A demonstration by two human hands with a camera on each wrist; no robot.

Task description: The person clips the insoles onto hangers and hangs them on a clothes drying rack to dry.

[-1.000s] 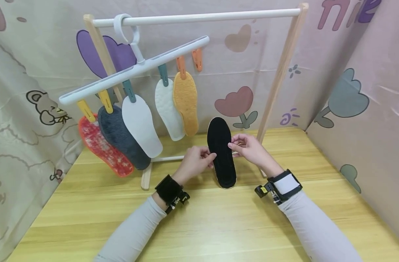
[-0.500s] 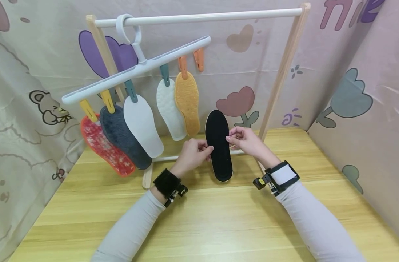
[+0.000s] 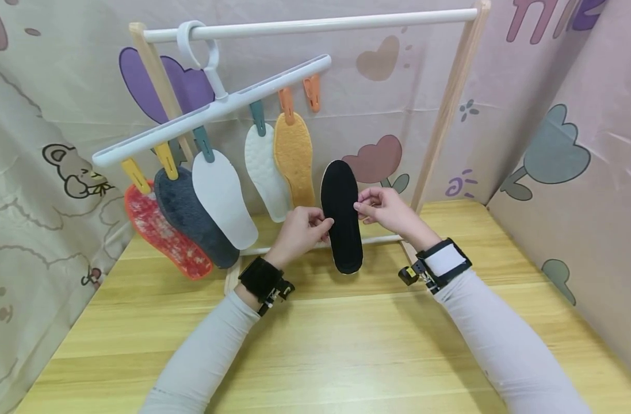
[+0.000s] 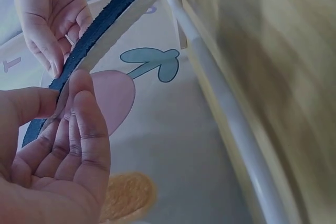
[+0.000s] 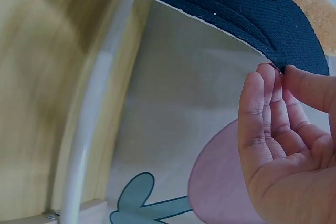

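- Head view: the left hand (image 3: 301, 225) and right hand (image 3: 385, 209) pinch the two long edges of a black insole (image 3: 340, 215), held upright above the wooden table (image 3: 346, 345), just right of the orange insole (image 3: 293, 158) clipped to the white hanger (image 3: 211, 109). An empty orange clip (image 3: 312, 92) hangs above it, at the hanger's right end.
- Left wrist view: thumb and fingers (image 4: 86, 124) close narrowly on the insole's edge.
- Right wrist view: fingertips (image 5: 265, 85) meet the thumb at the rim, seemingly pinching it; the rack's lower rail (image 5: 86, 135) lies to the left.

L hand (image 4: 52, 150) pinches black insole (image 4: 100, 30) edge (R hand (image 4: 50, 17) opposite).
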